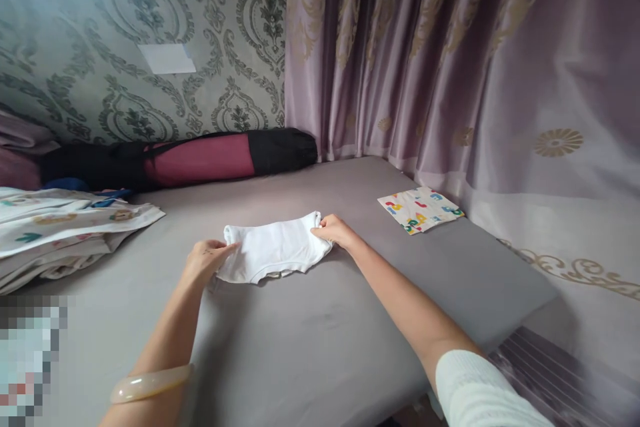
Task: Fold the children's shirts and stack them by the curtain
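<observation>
One left hand (209,257) and one right hand (337,230) are counted. One white garment (275,248) is seen, along with one bangle (150,384) and one sleeve (475,385). One colourfully patterned folded cloth (423,208), one heap of fabrics (75,230), one long black-and-red bag (207,159), one white wall panel (171,59) and one grey sheet (310,340) are counted.

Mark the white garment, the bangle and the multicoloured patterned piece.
White garment (275,247), head view: middle of its fabric.
Bangle (151,384), head view: middle of its band.
Multicoloured patterned piece (421,209), head view: middle of its top.
</observation>
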`<state>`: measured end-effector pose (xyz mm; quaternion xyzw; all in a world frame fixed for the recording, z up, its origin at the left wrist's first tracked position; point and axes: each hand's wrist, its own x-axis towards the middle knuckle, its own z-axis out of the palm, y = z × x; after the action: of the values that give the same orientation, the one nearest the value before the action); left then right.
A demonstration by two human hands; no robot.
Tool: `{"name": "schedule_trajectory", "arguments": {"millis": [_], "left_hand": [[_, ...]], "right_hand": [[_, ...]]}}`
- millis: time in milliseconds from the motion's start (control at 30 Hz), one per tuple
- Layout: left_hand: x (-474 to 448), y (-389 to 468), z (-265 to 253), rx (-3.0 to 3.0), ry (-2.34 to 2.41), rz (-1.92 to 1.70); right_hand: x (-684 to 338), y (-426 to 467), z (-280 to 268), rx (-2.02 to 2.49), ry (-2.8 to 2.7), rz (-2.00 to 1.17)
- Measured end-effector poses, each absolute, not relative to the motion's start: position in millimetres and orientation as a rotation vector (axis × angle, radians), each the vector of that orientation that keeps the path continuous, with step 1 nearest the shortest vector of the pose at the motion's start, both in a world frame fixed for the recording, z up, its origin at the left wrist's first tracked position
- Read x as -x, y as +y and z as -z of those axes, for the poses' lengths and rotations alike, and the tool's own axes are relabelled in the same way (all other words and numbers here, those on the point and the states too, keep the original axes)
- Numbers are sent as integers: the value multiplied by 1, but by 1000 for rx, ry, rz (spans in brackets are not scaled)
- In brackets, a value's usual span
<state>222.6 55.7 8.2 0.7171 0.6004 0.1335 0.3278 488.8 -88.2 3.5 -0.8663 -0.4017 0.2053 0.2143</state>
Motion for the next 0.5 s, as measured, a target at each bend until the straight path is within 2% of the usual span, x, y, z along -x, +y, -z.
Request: {"name": "schedule_trajectory", "arguments": {"millis": [267,500], "left_hand": [[-238,53,-26,-1860,1576,-412],[-295,21,-55,-1843,1337,-518]], "right_hand": [[-492,-105,-19,2456,-1132,-478],[-544,-144,-38,2611,-1040,-298]]}}
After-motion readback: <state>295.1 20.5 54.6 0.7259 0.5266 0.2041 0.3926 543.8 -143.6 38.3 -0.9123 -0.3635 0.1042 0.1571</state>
